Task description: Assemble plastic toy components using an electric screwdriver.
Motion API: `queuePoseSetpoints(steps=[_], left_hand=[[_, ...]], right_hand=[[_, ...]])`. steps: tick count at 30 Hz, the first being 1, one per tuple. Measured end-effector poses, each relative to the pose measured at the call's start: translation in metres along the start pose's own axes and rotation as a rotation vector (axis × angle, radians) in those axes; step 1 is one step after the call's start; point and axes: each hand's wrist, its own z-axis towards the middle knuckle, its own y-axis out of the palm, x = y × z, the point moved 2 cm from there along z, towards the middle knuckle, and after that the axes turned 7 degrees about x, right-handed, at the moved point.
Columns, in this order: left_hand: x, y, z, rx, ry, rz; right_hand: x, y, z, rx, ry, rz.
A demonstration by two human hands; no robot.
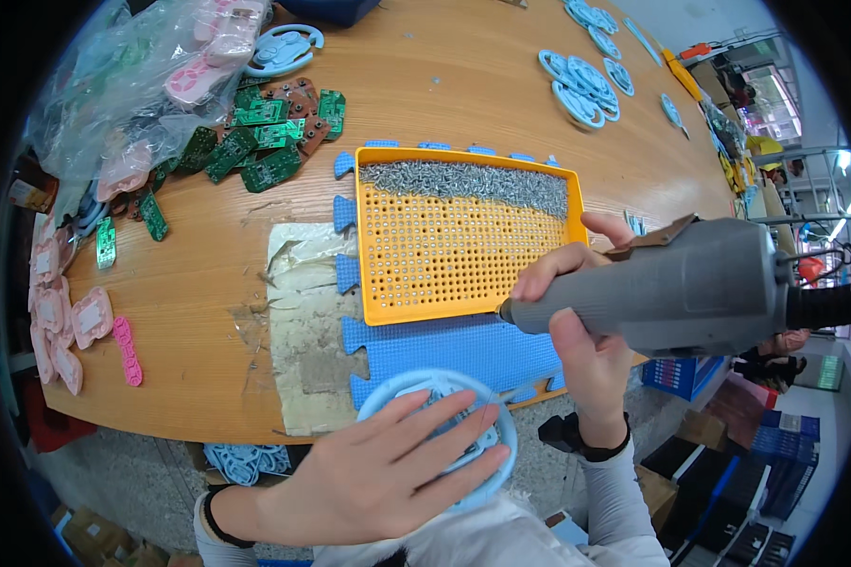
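My left hand (pixel 388 477) lies across a light blue toy steering wheel (pixel 508 444) at the table's near edge, fingers spread over its middle, holding it. The thumb is hidden. My right hand (pixel 577 321) is wrapped round a grey electric screwdriver (pixel 690 283), which points left. Its tip is by the near rim of a shallow yellow tray (pixel 361 255). Many tiny holes dot the tray's floor, a lot of them filled with screws. Loose silver screws (pixel 463 184) are heaped along the far side. Beneath the tray is a blue foam mat (pixel 435 350).
Green circuit boards (pixel 272 165) are piled at the far left beside a clear plastic bag (pixel 95 104) with pink parts. More pink parts (pixel 52 312) lie at the left edge. Light blue wheels (pixel 577 85) rest at the far right. A box of light blue parts (pixel 246 461) stands below the table.
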Motion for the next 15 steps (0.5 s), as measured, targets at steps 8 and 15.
queuePoseSetpoints(steps=[8, 15], left_hand=[[-0.028, 0.086, -0.007, -0.039, 0.104, 0.243], [-0.033, 0.102, -0.001, -0.087, 0.093, 0.147]], right_hand=[[-0.006, -0.002, 0.014, 0.193, -0.095, 0.568], [0.002, 0.009, 0.045, -0.011, -0.365, 0.582]])
